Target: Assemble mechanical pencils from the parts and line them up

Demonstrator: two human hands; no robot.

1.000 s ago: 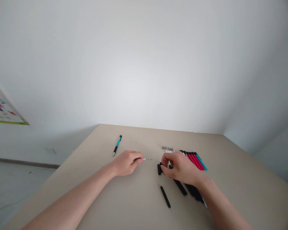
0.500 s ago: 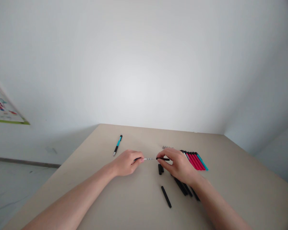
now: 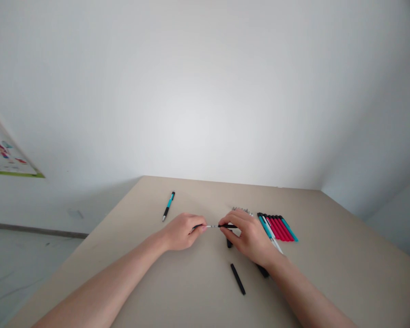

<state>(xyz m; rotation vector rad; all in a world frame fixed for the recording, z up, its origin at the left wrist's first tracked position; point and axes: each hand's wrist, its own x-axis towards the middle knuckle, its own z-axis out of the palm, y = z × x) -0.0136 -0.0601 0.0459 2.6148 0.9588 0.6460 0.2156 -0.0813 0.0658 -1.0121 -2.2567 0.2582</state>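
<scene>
Fingers of the left hand (image 3: 182, 231) pinch a refill (image 3: 212, 226) pointing to three o'clock; those of the right hand (image 3: 248, 233) grasp a black tube (image 3: 228, 226) at the refill's tip. A blue pen (image 3: 168, 206) lies on the counter (image 3: 191, 282), at eleven o'clock from the left hand.

Left arm (image 3: 123, 272) bare, runs from near left, slants far and right. Left hand (image 3: 184, 232) curled, thumb and finger pinched, tips pointing right. Right arm (image 3: 302, 289) bare too, runs from near right, slants far and left. Right hand (image 3: 251, 234) bent, thumb and fingers pinched, tips pointing left. Hands near each other, gap between.
</scene>
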